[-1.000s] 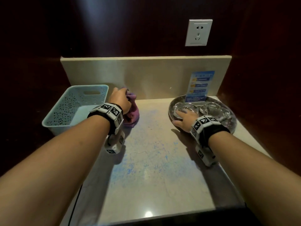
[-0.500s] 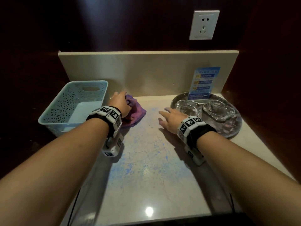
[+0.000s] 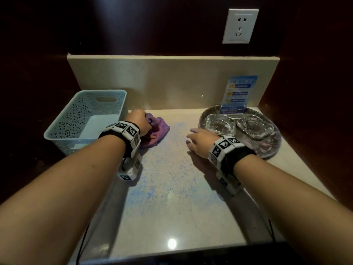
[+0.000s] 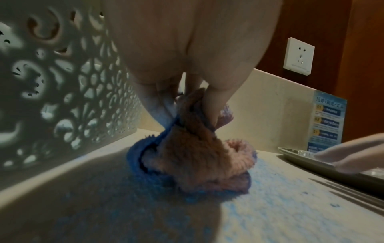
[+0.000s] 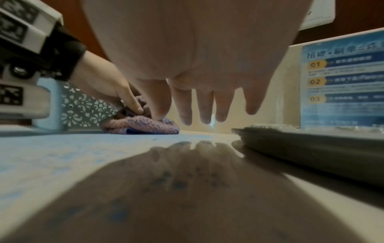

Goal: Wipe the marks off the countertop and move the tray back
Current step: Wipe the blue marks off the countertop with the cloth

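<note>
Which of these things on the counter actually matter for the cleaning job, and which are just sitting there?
Part of the job:
- purple cloth, gripped by the left hand
- blue marks on the countertop
- round tray, beside the open right hand

Just sitting there:
- blue basket
- two glass ashtrays and blue sign card on the tray
- wall socket

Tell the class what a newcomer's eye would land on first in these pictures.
Blue marks smeared across the middle of the countertop. At the back left, the left hand grips a purple cloth beside a pale blue basket; on the right sits a round tray of glass dishes, the right hand open beside it.
</note>
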Action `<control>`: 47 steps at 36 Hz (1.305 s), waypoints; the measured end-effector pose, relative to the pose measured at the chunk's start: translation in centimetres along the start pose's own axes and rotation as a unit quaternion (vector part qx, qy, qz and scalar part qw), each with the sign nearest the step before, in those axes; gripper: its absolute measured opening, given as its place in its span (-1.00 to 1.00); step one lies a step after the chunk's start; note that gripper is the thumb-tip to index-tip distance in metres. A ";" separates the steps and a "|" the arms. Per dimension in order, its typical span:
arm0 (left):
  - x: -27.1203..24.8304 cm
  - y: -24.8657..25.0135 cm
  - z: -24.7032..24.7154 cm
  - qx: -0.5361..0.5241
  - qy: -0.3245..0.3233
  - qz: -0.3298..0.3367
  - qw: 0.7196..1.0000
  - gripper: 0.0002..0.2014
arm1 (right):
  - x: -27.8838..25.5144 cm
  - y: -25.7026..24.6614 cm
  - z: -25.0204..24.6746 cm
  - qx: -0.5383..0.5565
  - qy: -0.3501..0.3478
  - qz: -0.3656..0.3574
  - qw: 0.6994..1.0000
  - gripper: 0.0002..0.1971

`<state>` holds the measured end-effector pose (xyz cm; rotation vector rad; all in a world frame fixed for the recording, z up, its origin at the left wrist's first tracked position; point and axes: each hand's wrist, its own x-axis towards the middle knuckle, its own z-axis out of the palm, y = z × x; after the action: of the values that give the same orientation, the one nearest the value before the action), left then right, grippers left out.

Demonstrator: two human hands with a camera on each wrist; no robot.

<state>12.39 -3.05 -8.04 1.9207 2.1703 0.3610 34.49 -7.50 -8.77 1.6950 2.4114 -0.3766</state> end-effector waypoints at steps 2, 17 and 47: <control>-0.1 -0.1 0.0 0.009 -0.010 0.001 1.000 -0.78 | -0.2 -0.2 0.1 0.019 0.011 -0.005 1.000 -0.52; 0.3 -0.8 1.2 0.000 -0.037 0.020 0.999 -0.78 | 0.9 -0.4 3.0 -0.059 -0.071 0.096 0.991 -0.51; 3.4 1.2 3.1 0.085 -0.145 -0.030 0.985 -0.54 | 2.1 -0.5 2.4 -0.072 -0.104 0.086 0.988 -0.34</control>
<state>14.07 0.60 -10.58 1.8494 2.1148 -0.1136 33.29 -6.49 -11.62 1.6928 2.0761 -0.3281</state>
